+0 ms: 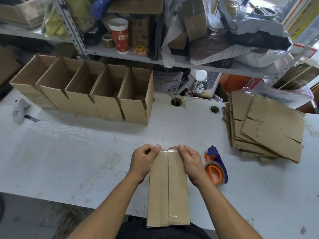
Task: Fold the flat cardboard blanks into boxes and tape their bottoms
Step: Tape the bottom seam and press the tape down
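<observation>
Cardboard box [168, 188] sits nearest me, bottom side up, its near end hanging over the table [69, 152] edge toward my lap. Two bottom flaps meet at a centre seam, and a clear tape strip [167, 169] runs along it. My left hand [144, 161] grips the box's far left corner, fingers curled, thumb pressing the tape end at the far edge. My right hand [189, 161] grips the far right corner the same way, thumb on the tape. Just right of that hand lies the tape dispenser [215, 168], orange and blue, on the table. Further right, a loose stack of flat blanks [265, 128], fanned unevenly. Far left, a grey scanner-like device [19, 109]; I cannot tell exactly what it is. Along the back, five open boxes [86, 94] stand side by side, touching. Behind them, a metal shelf [155, 57] holds a red paper cup [120, 36], bags and clutter.
</observation>
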